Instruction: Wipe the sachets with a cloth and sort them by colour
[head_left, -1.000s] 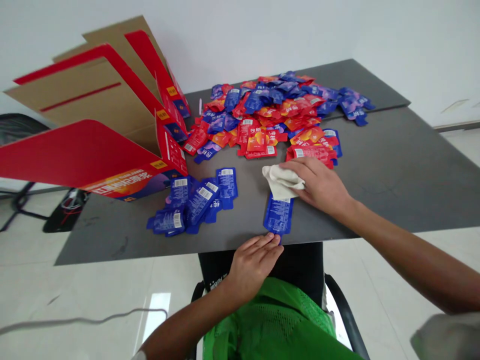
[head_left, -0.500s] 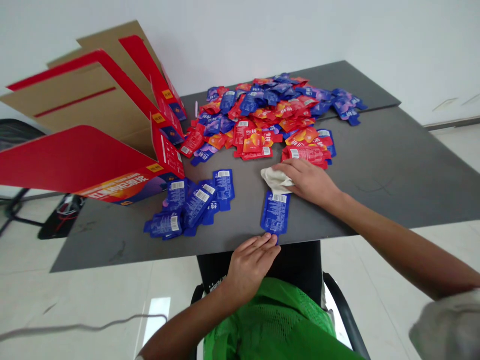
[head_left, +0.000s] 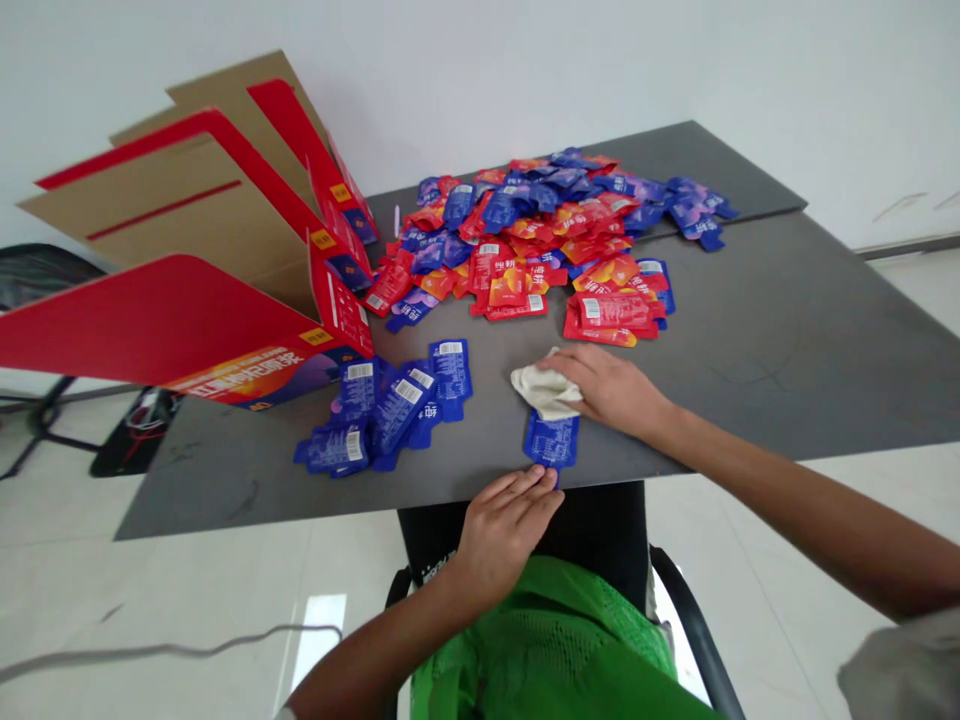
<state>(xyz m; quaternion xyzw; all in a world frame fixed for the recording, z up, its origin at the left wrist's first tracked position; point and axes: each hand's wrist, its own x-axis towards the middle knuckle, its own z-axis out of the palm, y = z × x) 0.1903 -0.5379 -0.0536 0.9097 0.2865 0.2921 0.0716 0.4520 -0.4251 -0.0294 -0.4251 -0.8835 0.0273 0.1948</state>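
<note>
A blue pouch [head_left: 551, 444] with white print lies flat near the table's front edge, its narrow end toward me. My left hand [head_left: 506, 515] has its fingers together on that narrow end, holding it at the edge; the thumb is not clearly visible. Bunched under my right hand [head_left: 611, 385] is a white cloth [head_left: 545, 390], gripped by closed fingers and covering the pouch's upper part. To the left, several blue pouches [head_left: 397, 410] overlap in a loose group. Just beyond my right hand sits a small stack of red pouches [head_left: 611, 318].
A big heap of red and blue pouches [head_left: 525, 210] spreads over the back of the grey table [head_left: 787, 350]. Open red cardboard boxes [head_left: 247, 300] stand at the left. A black chair armrest [head_left: 694, 630] is beside me, and a cable [head_left: 172, 650] runs across the floor.
My right hand has drawn the cloth down toward me over the pouch, hiding its barcode end. The left hand stays at the narrow end. The view has shifted slightly.
</note>
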